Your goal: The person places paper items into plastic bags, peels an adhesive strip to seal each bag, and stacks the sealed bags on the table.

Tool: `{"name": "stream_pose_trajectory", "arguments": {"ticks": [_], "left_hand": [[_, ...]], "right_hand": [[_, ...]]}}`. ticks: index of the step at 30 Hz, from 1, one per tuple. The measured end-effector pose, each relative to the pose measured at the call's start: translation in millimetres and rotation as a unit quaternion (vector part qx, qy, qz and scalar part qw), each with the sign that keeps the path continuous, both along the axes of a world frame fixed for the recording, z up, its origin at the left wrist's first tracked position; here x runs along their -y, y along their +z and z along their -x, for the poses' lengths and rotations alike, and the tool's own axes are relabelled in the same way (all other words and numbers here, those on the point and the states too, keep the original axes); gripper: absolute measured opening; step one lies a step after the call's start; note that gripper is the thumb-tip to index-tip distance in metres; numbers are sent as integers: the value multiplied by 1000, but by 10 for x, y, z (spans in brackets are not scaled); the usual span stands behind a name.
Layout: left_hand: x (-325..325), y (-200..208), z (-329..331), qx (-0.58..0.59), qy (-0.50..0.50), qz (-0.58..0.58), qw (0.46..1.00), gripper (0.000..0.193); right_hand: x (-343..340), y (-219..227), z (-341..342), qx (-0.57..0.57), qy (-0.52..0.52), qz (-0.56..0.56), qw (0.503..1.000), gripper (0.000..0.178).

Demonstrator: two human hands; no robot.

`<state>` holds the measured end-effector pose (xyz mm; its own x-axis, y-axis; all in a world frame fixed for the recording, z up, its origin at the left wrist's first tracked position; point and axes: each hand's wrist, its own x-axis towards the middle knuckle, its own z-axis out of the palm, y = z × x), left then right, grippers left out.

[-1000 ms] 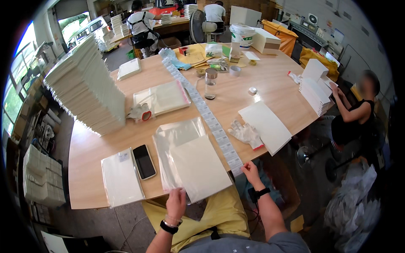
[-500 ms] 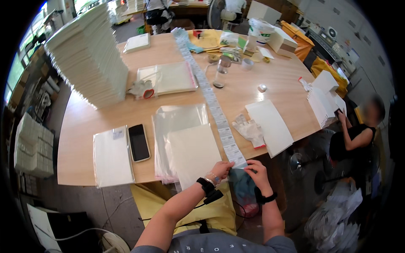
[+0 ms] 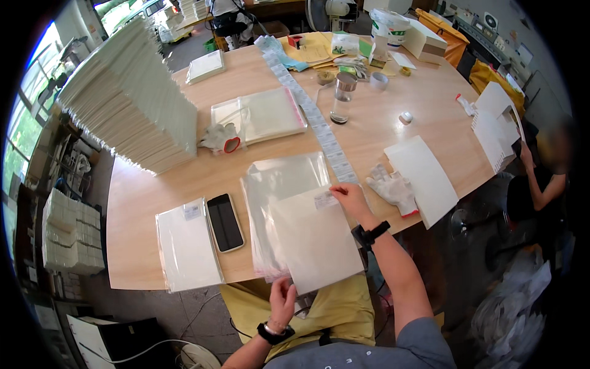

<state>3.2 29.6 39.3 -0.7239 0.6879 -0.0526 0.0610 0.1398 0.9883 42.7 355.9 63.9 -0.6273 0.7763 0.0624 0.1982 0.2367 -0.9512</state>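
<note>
A white card packet (image 3: 313, 237) lies on a stack of clear plastic bags (image 3: 283, 184) at the table's near edge. My right hand (image 3: 350, 198) presses a small sticker label (image 3: 326, 200) onto the packet's upper right corner. My left hand (image 3: 281, 301) grips the packet's lower left edge, where it overhangs the table. A long strip of sticker labels (image 3: 316, 117) runs across the table from the far side down to my right hand.
A finished bagged packet (image 3: 186, 243) and a black phone (image 3: 225, 221) lie to the left. A tall leaning stack of white packets (image 3: 132, 95) stands at far left. Work gloves (image 3: 393, 187), white sheets (image 3: 424, 178), a glass jar (image 3: 342, 98). A seated person (image 3: 547, 172) works at right.
My hands came up from below the table edge. The right hand now rests on the packet's corner with a label, and the left hand holds its lower edge. The camera tilted nearer.
</note>
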Motion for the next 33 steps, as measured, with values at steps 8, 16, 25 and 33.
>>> {"name": "stream_pose_trajectory", "arguments": {"ticks": [8,16,25,33], "left_hand": [[-24,-137,-10,408,-36,5,912,29],[-72,243,21,372,-74,-39,925,44],[542,756,871,69,-91,-92,989,38],[2079,54,2807,-277,82,191,938,54]], "right_hand": [[127,-15,260,161,5,-241,957,26],[448,189,-786,406,12,-229,885,24],[1831,207,-726,31,121,83,989,36],[2868,-138,1412,-38,311,-156,937,33]]}}
